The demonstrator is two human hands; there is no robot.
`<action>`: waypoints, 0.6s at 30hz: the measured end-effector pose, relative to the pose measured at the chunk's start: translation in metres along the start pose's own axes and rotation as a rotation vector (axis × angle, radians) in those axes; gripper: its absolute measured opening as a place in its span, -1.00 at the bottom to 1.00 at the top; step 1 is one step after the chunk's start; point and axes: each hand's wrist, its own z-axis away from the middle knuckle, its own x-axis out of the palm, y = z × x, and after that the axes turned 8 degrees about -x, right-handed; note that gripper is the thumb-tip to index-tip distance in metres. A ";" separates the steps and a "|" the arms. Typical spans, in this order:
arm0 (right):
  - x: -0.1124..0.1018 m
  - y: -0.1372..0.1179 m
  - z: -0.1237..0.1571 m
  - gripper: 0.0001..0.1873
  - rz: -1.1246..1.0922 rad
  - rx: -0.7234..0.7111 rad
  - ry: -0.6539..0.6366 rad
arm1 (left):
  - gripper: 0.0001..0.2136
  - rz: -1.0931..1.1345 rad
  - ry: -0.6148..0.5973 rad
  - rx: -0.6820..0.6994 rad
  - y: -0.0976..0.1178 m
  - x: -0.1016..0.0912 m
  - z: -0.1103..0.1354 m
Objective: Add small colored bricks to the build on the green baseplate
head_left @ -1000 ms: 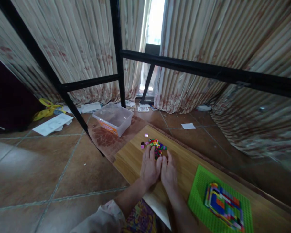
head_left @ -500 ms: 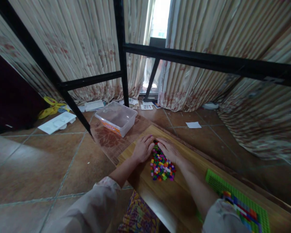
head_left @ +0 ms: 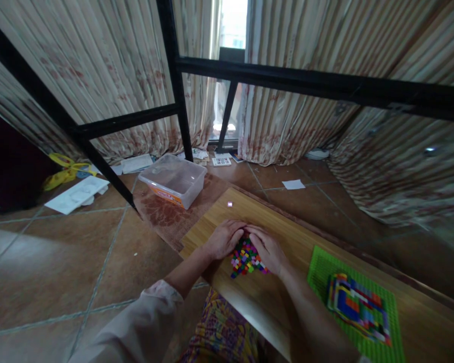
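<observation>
A pile of small multicoloured building bricks [head_left: 246, 258] lies on the wooden table [head_left: 283, 229]. Around its far side, my left hand [head_left: 226, 239] and my right hand [head_left: 267, 247] rest cupped, their fingertips meeting. Both hands have stretched fingers and touch the pile's edges; bricks beneath the palms are hidden. One pale pink brick [head_left: 230, 204] lies alone beyond my fingertips. Right of my right forearm is a green baseplate [head_left: 318, 264] bearing a colourful brick build [head_left: 359, 307].
A clear plastic box [head_left: 174, 176] with an orange label stands on the brown rug [head_left: 151, 206] past the table's left end. Black metal bars [head_left: 287, 75] cross in front of the curtains. Papers and a white panel [head_left: 77, 194] lie on the tiled floor.
My hands have drawn nearer to me along the pile's far side, and the pile is more compact. A single pink brick now shows beyond them. The view has shifted slightly, revealing more of the baseplate.
</observation>
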 end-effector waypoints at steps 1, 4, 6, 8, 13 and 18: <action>-0.002 -0.003 0.005 -0.54 -0.008 0.033 0.045 | -0.64 -0.003 0.043 -0.016 -0.002 -0.001 -0.002; -0.005 -0.009 0.020 -0.50 0.015 0.163 0.211 | -0.62 -0.044 0.226 -0.102 -0.014 -0.010 -0.023; -0.004 -0.012 0.032 -0.47 0.046 0.246 0.300 | -0.59 -0.090 0.231 -0.157 -0.023 -0.017 -0.043; 0.001 -0.014 0.044 -0.45 0.069 0.302 0.340 | -0.59 -0.109 0.163 -0.162 -0.029 -0.020 -0.059; 0.011 -0.017 0.069 -0.49 0.084 0.330 0.393 | -0.57 -0.106 0.033 -0.095 -0.023 -0.012 -0.056; 0.008 -0.024 0.090 -0.57 0.199 0.324 0.446 | -0.56 -0.037 -0.061 -0.075 -0.008 -0.004 -0.029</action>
